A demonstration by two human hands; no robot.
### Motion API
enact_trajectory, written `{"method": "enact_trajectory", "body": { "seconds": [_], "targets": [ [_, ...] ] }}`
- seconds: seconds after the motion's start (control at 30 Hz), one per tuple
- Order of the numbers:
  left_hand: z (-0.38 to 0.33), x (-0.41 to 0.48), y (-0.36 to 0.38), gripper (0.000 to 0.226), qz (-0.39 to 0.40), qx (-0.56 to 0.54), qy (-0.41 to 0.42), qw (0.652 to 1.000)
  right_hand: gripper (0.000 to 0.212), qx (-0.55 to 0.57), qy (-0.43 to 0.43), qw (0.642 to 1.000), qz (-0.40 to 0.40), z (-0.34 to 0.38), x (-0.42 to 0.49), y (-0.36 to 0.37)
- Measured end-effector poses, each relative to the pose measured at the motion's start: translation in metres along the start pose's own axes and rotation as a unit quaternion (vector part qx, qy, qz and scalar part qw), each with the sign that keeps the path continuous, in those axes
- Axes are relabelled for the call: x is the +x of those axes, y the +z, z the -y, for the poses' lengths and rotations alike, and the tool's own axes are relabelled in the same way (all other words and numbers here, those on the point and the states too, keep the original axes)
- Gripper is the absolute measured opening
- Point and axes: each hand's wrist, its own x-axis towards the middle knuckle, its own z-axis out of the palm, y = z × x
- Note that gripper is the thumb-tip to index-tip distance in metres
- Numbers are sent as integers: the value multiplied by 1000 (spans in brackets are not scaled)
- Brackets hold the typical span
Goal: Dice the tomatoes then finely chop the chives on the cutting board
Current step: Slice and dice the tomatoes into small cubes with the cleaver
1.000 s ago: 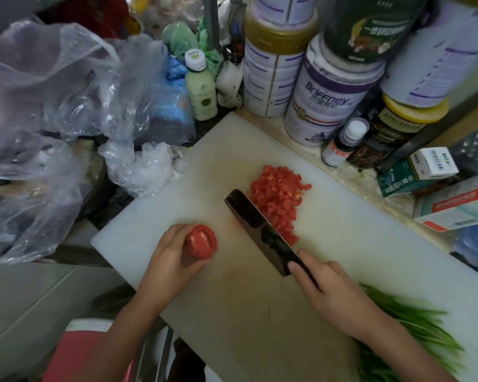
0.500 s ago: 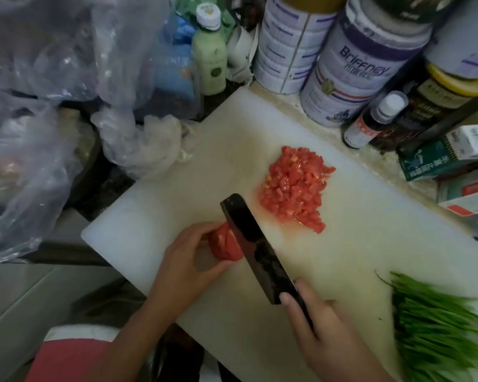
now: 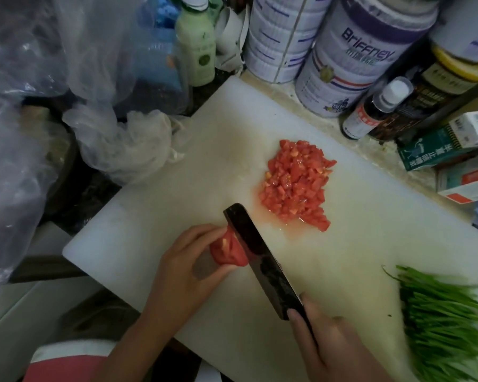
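Step in hand: dicing the tomatoes; I judge this half well along, with the chives not yet begun.
Left grip: the left hand (image 3: 188, 267) curls its fingers and thumb round a red cut tomato piece (image 3: 228, 250) and pins it to the white plastic cutting board (image 3: 177, 188).
Right grip: the right hand (image 3: 334, 346) is wrapped round the handle of a dark broad-bladed cleaver (image 3: 255, 252), one finger laid forward against the blade.
Blade: touching the tomato piece on its side away from the left palm, close beside the fingertips.
Diced heap: small red tomato cubes (image 3: 295, 186) lie past the blade from the left hold, apart from it.
Chives: a whole bunch of long green chives (image 3: 447, 321) lies outboard of the knife hand.
Next move: probably a straight downward slice, fingertips tucked clear.
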Motion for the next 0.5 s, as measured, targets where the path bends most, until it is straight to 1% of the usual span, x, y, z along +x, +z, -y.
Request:
{"method": "enact_trajectory", "body": {
  "seconds": [0.03,0.13,0.17,0.2,0.3,0.33,0.37,0.4,0.43,0.47,0.5],
  "targets": [
    [1,1,0,52,-1,1,-1,1000,91,1,-11,1000,2,2,4,0],
    [1,2,1,50,-5,0,-4,1000,46,-3,-21,1000,1,8,17,1],
    [1,2,1,49,-7,1,-4,1000,36,-11,-18,1000,0,13,20,1],
    [1,2,0,49,-9,2,-2,1000,36,-20,-24,999,-13,16,23,3],
    [2,0,1,47,-11,4,3,1000,49,-62,-33,997,-45,32,35,5],
    [3,0,0,47,-14,4,5,1000,44,-87,-48,994,-47,36,42,7],
    [3,-1,0,46,-16,4,6,1000,34,-146,-62,987,-40,40,48,8],
    [3,0,0,46,-17,5,4,1000,35,-171,-54,982,-57,43,52,8],
    [3,-1,1,46,-16,6,-1,1000,41,-166,-55,981,-84,42,53,11],
    [2,-1,1,46,-15,6,-7,1000,46,-144,-48,985,-86,40,52,13],
    [1,-2,1,46,-13,3,-12,1000,47,-148,-49,984,-83,34,47,17]
  ]
}}
